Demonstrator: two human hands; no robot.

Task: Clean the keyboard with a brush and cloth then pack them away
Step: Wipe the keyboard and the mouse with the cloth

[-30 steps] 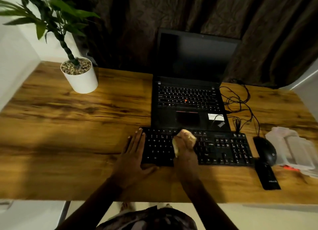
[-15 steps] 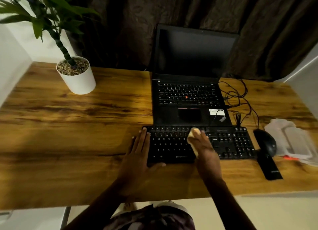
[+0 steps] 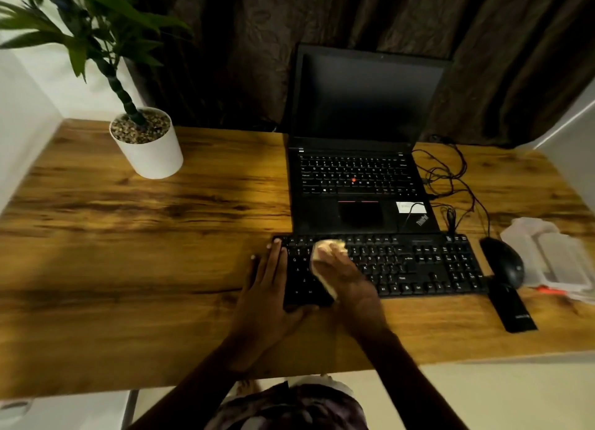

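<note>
**Cloth on the keys: mind the keycaps and the cables**

The right hand (image 3: 349,280) holds a wad of pale, soft cloth (image 3: 325,252), fingers (image 3: 342,264) curled round it, and presses it onto the left-centre rows of the black keyboard (image 3: 418,265). The left hand (image 3: 269,291) lies flat over the keyboard's left end. Its fingers are straight and slightly spread, and the thumb lies along the near edge, bracing the board on the desk (image 3: 128,268). The keyboard sits just in front of the open laptop (image 3: 357,188), apparently touching its front edge.

The likeliest trouble is the board sliding. It is light, hard plastic on smooth wood-grain laminate, so a firm sideways wipe could skate it if the bracing hand lifts. The bunched cloth could also snag a raised keycap edge and pop it off, or a loose fold could drag across the laptop's palm rest.

To the right, thin tangled cables (image 3: 450,178) trail towards the rounded, glossy mouse (image 3: 504,262). A long stroke that way could catch them or nudge the mouse into the clear, ridged plastic container (image 3: 547,255).

A slim, flat black object (image 3: 512,310) lies near the front edge, just off the keyboard's right corner. Whether it is the brush cannot be told, and no brush is plainly visible.
</note>
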